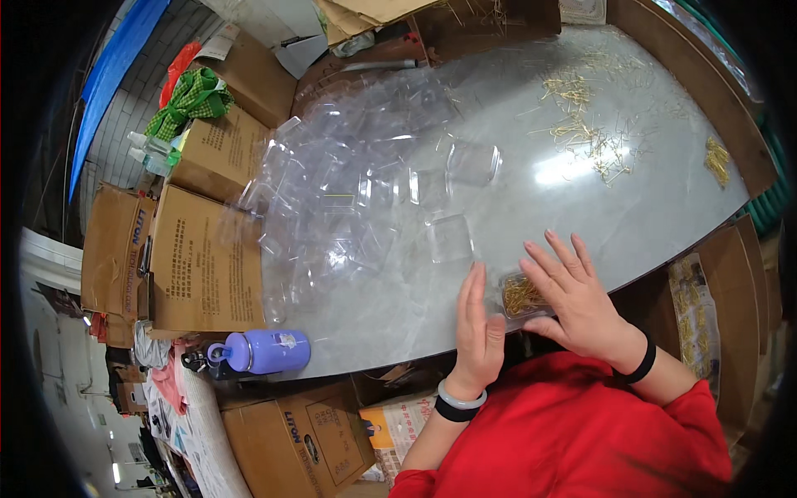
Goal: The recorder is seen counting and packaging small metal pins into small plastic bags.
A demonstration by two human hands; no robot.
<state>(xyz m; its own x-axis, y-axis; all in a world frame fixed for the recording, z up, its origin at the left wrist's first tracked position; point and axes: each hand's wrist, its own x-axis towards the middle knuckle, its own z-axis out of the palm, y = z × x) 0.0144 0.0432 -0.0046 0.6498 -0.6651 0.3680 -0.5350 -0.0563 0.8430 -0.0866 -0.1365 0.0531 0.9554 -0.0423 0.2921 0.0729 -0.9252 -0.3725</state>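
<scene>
A small clear plastic box (505, 283) filled with gold-coloured wire hooks (522, 296) sits at the near edge of the grey table. My right hand (574, 300) is open, fingers spread, at the box's right side and partly covering it; whether it touches the box I cannot tell. On the box's left, my left hand (480, 334) is held upright with its fingers stretched out and holds nothing. Just beyond the hands lies a clear plastic piece (451, 239), like a lid or an empty box.
Many clear plastic boxes (340, 178) are heaped across the table's left half. Loose gold hooks (581, 124) lie scattered at the far right, with a small bundle (716, 161) by the cardboard rim. A purple bottle (267, 351) lies at the near left, beside cardboard cartons (203, 266).
</scene>
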